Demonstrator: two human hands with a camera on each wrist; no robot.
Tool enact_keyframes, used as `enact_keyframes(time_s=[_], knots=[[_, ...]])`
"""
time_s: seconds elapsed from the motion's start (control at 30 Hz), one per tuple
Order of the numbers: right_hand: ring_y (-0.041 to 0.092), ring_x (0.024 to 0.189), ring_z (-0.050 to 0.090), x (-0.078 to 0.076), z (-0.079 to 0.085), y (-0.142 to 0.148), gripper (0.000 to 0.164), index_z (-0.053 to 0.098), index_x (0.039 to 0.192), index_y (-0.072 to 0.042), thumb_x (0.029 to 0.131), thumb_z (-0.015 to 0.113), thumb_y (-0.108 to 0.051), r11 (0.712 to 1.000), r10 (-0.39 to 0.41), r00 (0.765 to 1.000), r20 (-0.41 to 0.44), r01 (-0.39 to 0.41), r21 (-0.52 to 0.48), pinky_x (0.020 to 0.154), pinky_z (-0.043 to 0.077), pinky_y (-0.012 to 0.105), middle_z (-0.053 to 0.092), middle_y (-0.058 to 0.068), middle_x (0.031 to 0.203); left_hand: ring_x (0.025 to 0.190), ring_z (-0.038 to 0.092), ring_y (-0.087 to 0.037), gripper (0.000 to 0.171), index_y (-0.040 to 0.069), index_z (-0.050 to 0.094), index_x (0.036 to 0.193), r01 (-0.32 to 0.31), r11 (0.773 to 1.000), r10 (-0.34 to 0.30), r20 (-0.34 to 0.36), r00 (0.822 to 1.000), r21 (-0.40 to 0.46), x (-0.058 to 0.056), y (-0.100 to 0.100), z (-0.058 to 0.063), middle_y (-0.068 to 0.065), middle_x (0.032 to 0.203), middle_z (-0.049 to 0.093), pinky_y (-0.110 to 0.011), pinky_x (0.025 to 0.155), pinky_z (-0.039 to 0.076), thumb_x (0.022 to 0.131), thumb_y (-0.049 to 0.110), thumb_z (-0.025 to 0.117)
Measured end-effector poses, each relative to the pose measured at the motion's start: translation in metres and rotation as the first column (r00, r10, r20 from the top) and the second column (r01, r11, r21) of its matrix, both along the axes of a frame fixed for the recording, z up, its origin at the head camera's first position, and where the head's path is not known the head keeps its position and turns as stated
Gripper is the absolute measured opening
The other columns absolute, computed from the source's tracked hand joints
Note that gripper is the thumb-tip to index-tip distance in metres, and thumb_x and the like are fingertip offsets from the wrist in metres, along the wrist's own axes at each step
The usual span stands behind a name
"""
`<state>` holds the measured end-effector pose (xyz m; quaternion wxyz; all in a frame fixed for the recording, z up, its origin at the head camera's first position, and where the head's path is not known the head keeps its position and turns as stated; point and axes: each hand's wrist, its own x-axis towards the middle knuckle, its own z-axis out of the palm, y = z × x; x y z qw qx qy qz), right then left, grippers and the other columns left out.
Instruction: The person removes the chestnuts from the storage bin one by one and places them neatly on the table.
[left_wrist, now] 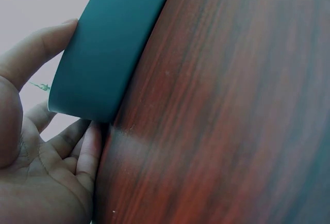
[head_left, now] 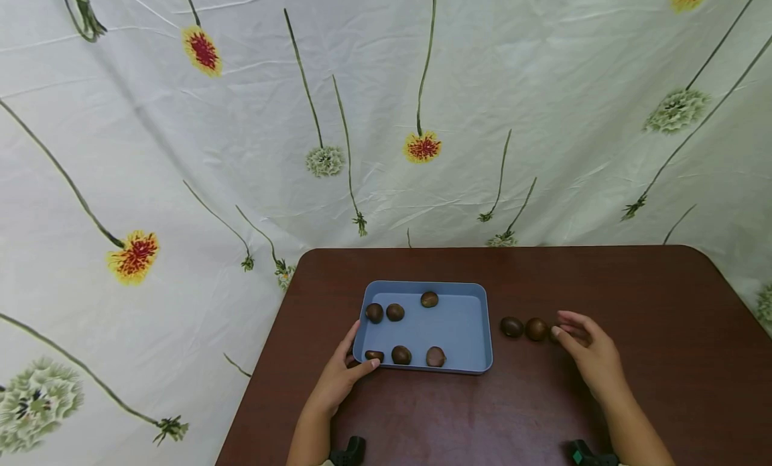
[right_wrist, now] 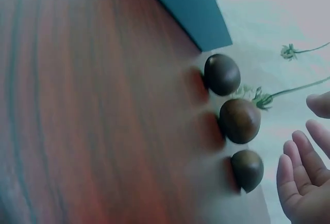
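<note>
A shallow blue tray (head_left: 446,325) lies on the table with several brown chestnuts (head_left: 395,312) spread in it, three of them along its near side. My left hand (head_left: 336,379) holds the tray at its near left corner. In the left wrist view the thumb (left_wrist: 49,46) is on the rim and the other fingers are low at the corner. Right of the tray, three loose chestnuts stand in a row: a dark one (right_wrist: 222,74), a browner one (right_wrist: 240,121) and a third (right_wrist: 248,170). Beside the third, my right hand (head_left: 588,352) holds nothing, fingers loosely bent; it partly hides that chestnut in the head view.
The dark brown wooden table (head_left: 681,359) has rounded far corners. Behind and to its left hangs a white cloth (head_left: 374,64) printed with flowers. A dark device (head_left: 350,451) is strapped at the left wrist, and another (head_left: 591,454) at the right.
</note>
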<state>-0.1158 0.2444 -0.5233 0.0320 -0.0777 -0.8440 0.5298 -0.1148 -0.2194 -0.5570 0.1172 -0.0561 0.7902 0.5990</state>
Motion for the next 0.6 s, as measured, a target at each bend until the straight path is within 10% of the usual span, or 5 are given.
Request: enact_keyframes(time_s=[0.6], knots=[[-0.010,0.106,0.056,0.001,0.000,-0.042,0.047,0.057,0.138,-0.004,0.101,0.065,-0.030,0.981,0.166,0.980,-0.110,-0.175,-0.082,0.086,0.048,0.011,0.060,0.015,0.134,0.129,0.056,-0.033,0.096,0.033,0.020,0.163,0.000,1.000,0.000,-0.017,1.000,0.006,-0.001,0.000,0.000,-0.014,0.157,0.039,-0.041,0.097,0.048,0.088,0.032,0.080]])
